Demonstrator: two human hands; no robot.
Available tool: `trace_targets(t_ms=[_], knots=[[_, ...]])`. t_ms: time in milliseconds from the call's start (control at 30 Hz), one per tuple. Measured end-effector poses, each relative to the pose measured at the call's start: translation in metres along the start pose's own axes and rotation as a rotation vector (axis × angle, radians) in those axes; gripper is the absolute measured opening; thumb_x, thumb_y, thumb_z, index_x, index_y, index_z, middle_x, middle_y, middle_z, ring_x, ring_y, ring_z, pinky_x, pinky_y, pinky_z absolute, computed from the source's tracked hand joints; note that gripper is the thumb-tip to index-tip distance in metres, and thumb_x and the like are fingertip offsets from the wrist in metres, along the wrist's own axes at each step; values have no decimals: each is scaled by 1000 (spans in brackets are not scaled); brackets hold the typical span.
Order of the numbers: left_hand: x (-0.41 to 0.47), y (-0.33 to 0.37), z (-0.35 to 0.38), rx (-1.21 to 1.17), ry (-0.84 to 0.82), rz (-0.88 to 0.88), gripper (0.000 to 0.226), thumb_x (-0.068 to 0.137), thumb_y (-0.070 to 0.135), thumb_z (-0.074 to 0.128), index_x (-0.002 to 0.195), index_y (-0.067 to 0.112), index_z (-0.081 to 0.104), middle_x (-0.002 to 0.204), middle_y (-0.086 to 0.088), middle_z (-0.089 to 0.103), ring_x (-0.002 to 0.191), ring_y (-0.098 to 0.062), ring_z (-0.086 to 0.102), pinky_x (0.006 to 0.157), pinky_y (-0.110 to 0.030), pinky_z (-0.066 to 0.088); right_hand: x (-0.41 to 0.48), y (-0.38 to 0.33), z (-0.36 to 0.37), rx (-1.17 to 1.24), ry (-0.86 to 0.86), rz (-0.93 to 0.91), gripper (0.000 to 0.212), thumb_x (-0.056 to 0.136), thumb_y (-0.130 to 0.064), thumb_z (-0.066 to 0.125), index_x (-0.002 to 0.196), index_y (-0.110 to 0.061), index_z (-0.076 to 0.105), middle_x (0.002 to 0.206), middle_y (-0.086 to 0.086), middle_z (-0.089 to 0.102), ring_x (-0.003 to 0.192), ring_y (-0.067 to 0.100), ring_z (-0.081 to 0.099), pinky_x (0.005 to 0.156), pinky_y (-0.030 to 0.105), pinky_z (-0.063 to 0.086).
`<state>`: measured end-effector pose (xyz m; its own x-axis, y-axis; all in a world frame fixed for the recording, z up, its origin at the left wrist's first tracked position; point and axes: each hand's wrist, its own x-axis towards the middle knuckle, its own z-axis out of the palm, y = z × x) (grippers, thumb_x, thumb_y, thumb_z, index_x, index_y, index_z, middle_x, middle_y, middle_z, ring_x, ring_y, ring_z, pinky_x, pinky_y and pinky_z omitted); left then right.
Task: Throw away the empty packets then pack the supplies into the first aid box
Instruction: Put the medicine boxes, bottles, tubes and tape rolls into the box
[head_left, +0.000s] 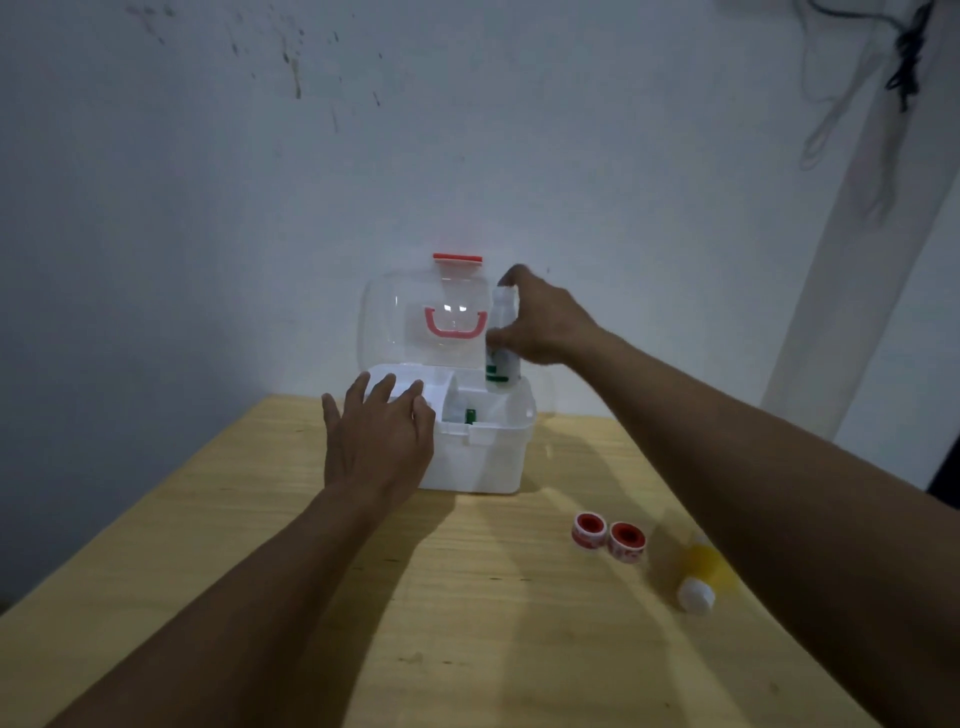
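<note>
The white first aid box (483, 457) stands at the far edge of the wooden table (467, 597), its clear lid (415, 322) with a red handle raised against the wall. My right hand (545, 322) grips a white bottle with a green label (501, 371), upright over the box's right rear corner. My left hand (379, 436) rests flat with fingers spread on the box's left front and its inner white tray. Something green (470, 417) lies inside the box.
Two red-and-white tape rolls (608, 535) sit on the table to the right of the box. A yellow bottle with a white cap (698, 577) lies beside them under my right forearm. A wall stands close behind the box.
</note>
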<state>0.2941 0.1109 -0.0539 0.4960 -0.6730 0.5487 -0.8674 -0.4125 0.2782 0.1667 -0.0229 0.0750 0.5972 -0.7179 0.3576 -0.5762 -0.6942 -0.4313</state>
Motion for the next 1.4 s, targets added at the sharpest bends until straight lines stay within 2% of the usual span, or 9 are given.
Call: trace_targets(t_ms=[233,433,800,900,967,1033,1167,1300,1400], knots=[[-1,0,-3,-18,-5,-5,62,93,46,11,141,30,47,152,-3,41,146,-24,21,118,-57,8,-1,13,49,-311,-118,7,89,72,-37,83,143,-18,33,121,9,64,100,28,65,81,41,58],[2,-2,1,-17,3,3,61,93,46,13,140,30,49,151,-4,43,145,-25,24,117,-59,11,0,16,48,-440,-59,-44,31,92,-28,64,117,-12,54,102,7,65,82,21,62,72,33,53],[-5,7,-5,61,28,48,63,97,52,7,142,31,46,151,-2,43,149,-26,16,116,-62,0,-24,11,0,-369,-69,15,34,91,-32,63,116,-10,58,109,6,66,90,24,62,70,32,48],[-10,10,-3,98,-28,61,67,95,56,3,146,32,39,157,-7,33,149,-31,10,115,-64,-1,-44,13,-24,-374,-106,71,19,90,-27,63,95,-10,56,88,4,61,74,21,58,61,29,45],[-12,11,-5,116,-64,53,67,95,56,0,149,32,32,160,-10,23,150,-33,4,114,-66,1,-59,18,-37,-366,-119,137,27,89,-26,65,74,-13,46,74,4,55,61,19,55,55,28,44],[-12,13,-7,135,-99,34,64,96,55,0,151,34,26,162,-11,15,150,-34,-2,114,-66,0,-77,26,-48,-353,-144,204,31,86,-24,69,70,-12,46,71,6,57,59,21,59,59,32,53],[-12,15,-10,162,-158,15,65,95,56,-3,152,37,18,163,-12,2,148,-33,-15,112,-68,-7,-112,43,-60,-353,-261,316,28,84,-25,76,83,-6,55,79,9,61,85,29,70,82,44,60],[-12,14,-12,164,-190,5,65,94,56,-5,153,36,15,163,-13,-5,146,-34,-22,110,-70,-9,-139,57,-65,-413,-441,370,26,80,-5,72,105,0,70,104,16,72,95,32,71,83,47,61],[-13,16,-14,162,-221,-5,63,95,55,-4,153,36,14,163,-14,-8,145,-34,-25,110,-69,-9,-160,58,-69,-503,-566,322,43,76,10,65,112,-12,74,103,5,67,90,24,65,82,39,61]])
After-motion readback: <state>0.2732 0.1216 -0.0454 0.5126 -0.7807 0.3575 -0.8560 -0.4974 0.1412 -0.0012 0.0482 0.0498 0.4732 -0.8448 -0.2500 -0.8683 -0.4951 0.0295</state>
